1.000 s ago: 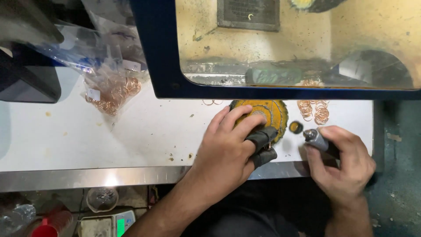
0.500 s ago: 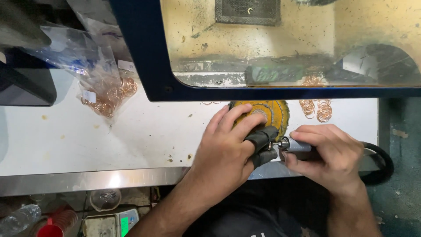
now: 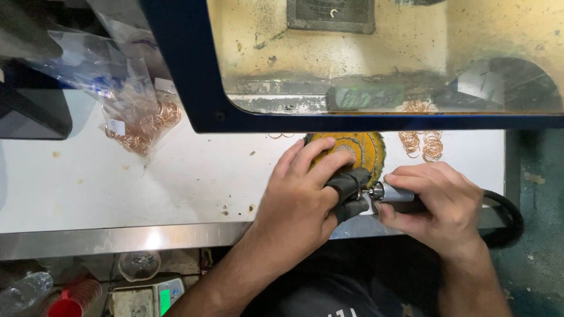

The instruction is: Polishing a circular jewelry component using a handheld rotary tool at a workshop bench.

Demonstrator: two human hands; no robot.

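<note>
My left hand (image 3: pixel 299 202) lies on the yellow buffing wheel (image 3: pixel 359 151) at the white table (image 3: pixel 147 182) edge, grip closed, dark-capped fingers pinching something hidden; my right hand (image 3: pixel 437 205) clasps the rotary handpiece (image 3: pixel 390 192), tip meeting them.

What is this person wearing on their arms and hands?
Both forearms are bare, with no sleeves, watch or rings showing. The left hand has dark finger cots over its thumb and forefinger; the other fingers are bare. The right hand wears nothing.
</note>
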